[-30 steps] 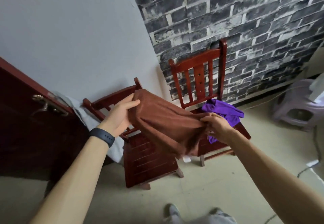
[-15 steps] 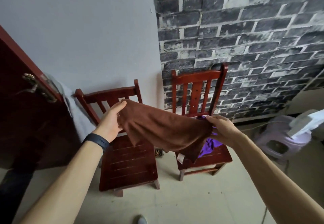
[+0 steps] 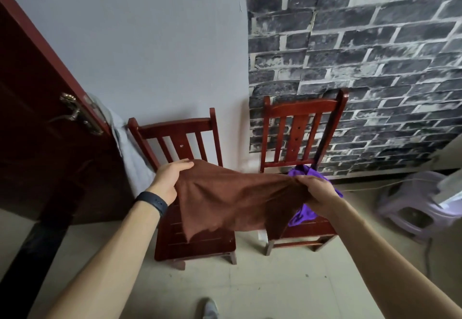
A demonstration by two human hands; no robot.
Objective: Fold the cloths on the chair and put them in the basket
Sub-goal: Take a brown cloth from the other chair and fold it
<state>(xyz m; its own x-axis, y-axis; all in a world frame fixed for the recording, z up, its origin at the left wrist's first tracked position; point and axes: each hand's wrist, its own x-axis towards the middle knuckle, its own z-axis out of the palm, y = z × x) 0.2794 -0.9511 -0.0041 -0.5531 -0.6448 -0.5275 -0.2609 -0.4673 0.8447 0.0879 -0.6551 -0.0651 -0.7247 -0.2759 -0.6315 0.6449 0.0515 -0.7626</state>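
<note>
**Two grips, one brown cloth stretched in mid-air**

Both hands are on it, folks. The left grip (image 3: pixel 168 181), a dark wristband (image 3: pixel 151 201) just behind it, has its fingers curled over the left corner of the brown cloth (image 3: pixel 225 201). The right grip (image 3: pixel 317 193) is closed tight on a bunched handful at the cloth's right end. Between them the cloth hangs spread in the air, its top edge pulled nearly straight. Its lower edge droops loose in front of the left chair (image 3: pixel 175 128), and a darker flap sags below the right grip. Whether that hanging edge touches the seat, I cannot tell.

Look behind the right grip: a purple cloth (image 3: pixel 303 215) lies crumpled on the seat of the right chair (image 3: pixel 302 107), toward the seat's left side and partly hidden by the hand.

The two red wooden chairs stand side by side on the pale floor (image 3: pixel 275 288). The left one backs onto a plain grey wall and the right one onto a brick-pattern wall (image 3: pixel 362 43). A dark red door (image 3: pixel 37 143) stands at the far left. A pale plastic stool (image 3: pixel 412 208) sits off to the right, well apart from the chairs.
</note>
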